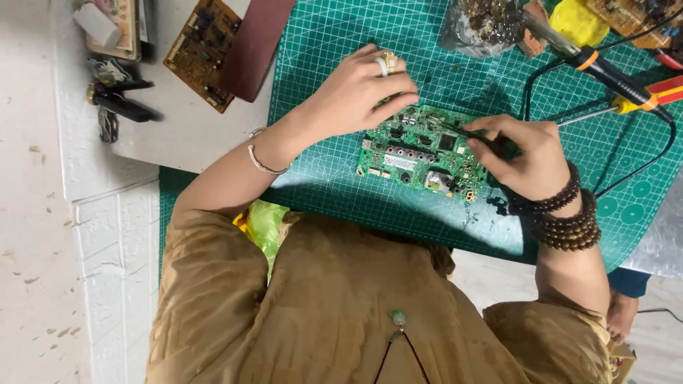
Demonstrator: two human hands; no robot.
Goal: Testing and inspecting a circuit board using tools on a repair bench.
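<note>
Hands (356, 89) (523, 153), two, on one circuit board (420, 153)

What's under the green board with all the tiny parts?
The green circuit board lies on a green gridded cutting mat. The left hand covers its upper left corner and the right hand, holding a thin dark tool, covers its right edge. The mat directly beneath is hidden.

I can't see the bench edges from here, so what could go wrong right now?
1. The right hand works a thin dark tool among packed parts on the green circuit board; a slip could scratch one.
2. Only the left hand steadies the board, so it may shift.
3. The soldering iron lies close, cord looping near the wrist.
</note>
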